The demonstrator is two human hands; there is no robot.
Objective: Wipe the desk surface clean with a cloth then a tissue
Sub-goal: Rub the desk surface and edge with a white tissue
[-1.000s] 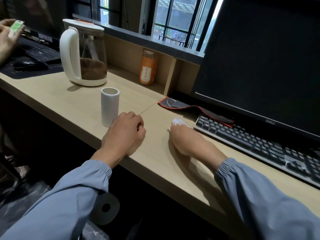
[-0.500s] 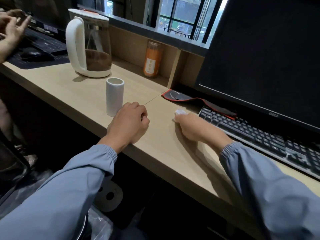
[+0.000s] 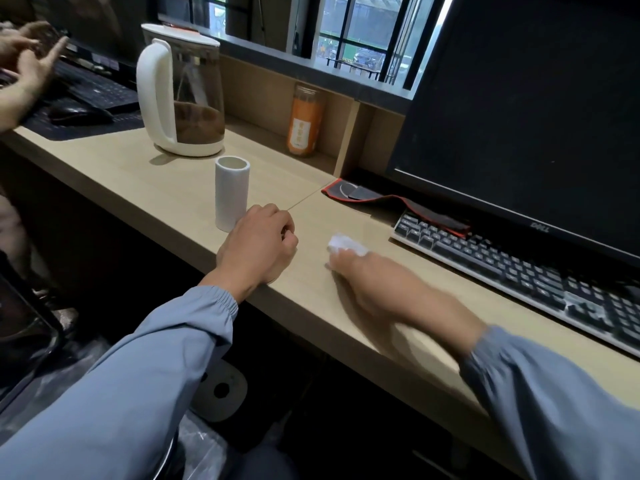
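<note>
The monitor (image 3: 536, 116) reads DELL. The blurred right hand (image 3: 381, 282) grasps a crumpled tissue (image 3: 346, 244) on the desk (image 3: 166, 188); the left hand (image 3: 258, 249) rests clenched.

dim indoor | daylight from window (image 3: 349, 32) | right hand (image 3: 377, 285) motion-blurred | wide-angle bending at edges | soft worktop (image 3: 145, 174) shadows

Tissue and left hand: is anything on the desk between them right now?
Nothing: in the head view only bare desk separates the left hand from the tissue.
</note>
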